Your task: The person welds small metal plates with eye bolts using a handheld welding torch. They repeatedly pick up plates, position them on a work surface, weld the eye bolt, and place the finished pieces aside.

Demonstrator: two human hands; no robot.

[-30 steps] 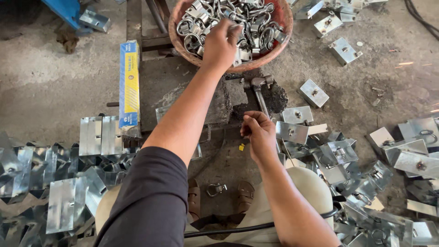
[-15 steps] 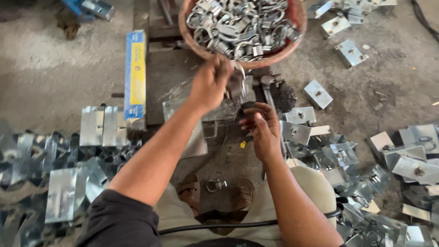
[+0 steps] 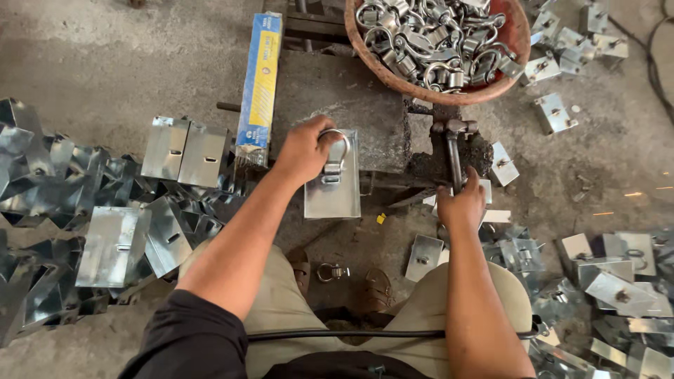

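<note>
Two hands | left (image 3: 303,151) grasps ring (image 3: 335,151) | right (image 3: 461,207) grasps hammer (image 3: 453,151) | blue-yellow box (image 3: 260,88) leftward

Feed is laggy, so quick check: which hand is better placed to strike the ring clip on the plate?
Right hand: it already grips the hammer handle. Left hand is busy steadying the ring clip on the metal plate.

1. Left hand (image 3: 303,149) is pinning a metal ring clamp (image 3: 334,156) onto a flat galvanized plate (image 3: 333,193), which sits on the stone block (image 3: 365,105).
2. Right hand (image 3: 461,207) is wrapped around the hammer (image 3: 454,151) handle, head resting on the block edge.
3. Red bowl (image 3: 516,31) up top, full of ring clamps.
4. Blue and yellow box (image 3: 260,81) just left of the block, bent metal plates (image 3: 119,210) heaped on the floor both sides.
</note>
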